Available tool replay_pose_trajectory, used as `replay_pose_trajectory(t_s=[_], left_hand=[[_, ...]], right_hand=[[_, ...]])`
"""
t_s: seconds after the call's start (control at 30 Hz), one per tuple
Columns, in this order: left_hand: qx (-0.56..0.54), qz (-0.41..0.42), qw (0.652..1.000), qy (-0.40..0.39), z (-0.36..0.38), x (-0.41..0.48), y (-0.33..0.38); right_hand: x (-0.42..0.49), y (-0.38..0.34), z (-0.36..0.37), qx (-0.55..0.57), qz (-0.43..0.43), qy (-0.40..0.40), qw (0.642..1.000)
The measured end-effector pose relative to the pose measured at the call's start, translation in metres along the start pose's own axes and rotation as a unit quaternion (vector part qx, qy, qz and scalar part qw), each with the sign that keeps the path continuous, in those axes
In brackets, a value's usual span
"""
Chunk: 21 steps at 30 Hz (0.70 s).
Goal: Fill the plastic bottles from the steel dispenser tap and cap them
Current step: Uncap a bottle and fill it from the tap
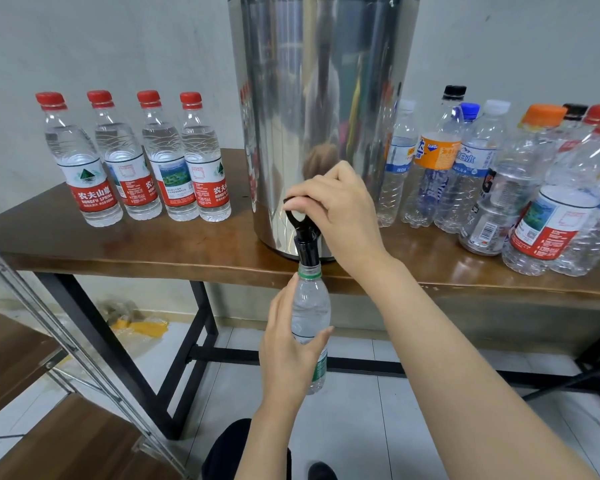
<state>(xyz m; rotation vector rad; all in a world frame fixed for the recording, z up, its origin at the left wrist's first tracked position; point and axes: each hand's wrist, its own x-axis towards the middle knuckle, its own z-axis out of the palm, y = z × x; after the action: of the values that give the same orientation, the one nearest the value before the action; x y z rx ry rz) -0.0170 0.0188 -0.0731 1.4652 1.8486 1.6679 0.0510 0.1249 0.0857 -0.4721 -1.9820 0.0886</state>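
A tall steel dispenser (319, 109) stands on the wooden table (125, 244), its black tap (303, 237) hanging over the front edge. My left hand (288, 344) grips an uncapped clear bottle with a green label (310, 306), holding its mouth right under the tap spout. The bottle holds water up to near its shoulder. My right hand (336, 202) pinches the tap's lever from above. Several capped, filled red-label bottles (136, 161) stand in a row left of the dispenser.
Several empty mixed bottles (499, 174) with assorted caps crowd the table to the right of the dispenser. A metal-framed wooden shelf (49, 393) sits at the lower left. Below the table lie a tiled floor and the black table frame (194, 358).
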Motion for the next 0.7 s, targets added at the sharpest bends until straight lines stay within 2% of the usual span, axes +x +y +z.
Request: replay_pose_trajectory(t_s=[0.17, 0.27, 0.37, 0.43, 0.5, 0.57, 0.63, 0.7], left_hand=[[0.004, 0.001, 1.000, 0.001, -0.001, 0.000, 0.001], [0.004, 0.004, 1.000, 0.000, -0.003, 0.000, 0.002], [-0.008, -0.001, 1.000, 0.000, -0.003, -0.001, 0.002], [-0.012, -0.007, 1.000, -0.004, -0.002, -0.003, 0.002], [-0.022, -0.013, 1.000, -0.009, 0.000, -0.005, 0.002], [-0.029, -0.021, 0.999, -0.018, 0.003, -0.008, 0.001], [-0.034, -0.030, 0.999, -0.028, 0.006, -0.011, 0.002], [-0.034, -0.039, 0.998, -0.037, 0.009, -0.015, 0.004]], right_hand=[[-0.005, -0.001, -0.009, -0.013, 0.011, -0.004, 1.000], [-0.009, 0.009, -0.021, -0.016, 0.031, 0.069, 0.997], [-0.026, 0.031, -0.037, -0.041, 0.104, 0.124, 0.986], [-0.040, 0.047, -0.044, -0.097, 0.181, 0.074, 0.976], [-0.054, 0.062, -0.048, -0.158, 0.274, -0.024, 0.948], [-0.067, 0.073, -0.051, -0.171, 0.342, -0.132, 0.915], [-0.075, 0.078, -0.051, -0.154, 0.369, -0.213, 0.892], [-0.081, 0.081, -0.048, -0.157, 0.365, -0.253, 0.882]])
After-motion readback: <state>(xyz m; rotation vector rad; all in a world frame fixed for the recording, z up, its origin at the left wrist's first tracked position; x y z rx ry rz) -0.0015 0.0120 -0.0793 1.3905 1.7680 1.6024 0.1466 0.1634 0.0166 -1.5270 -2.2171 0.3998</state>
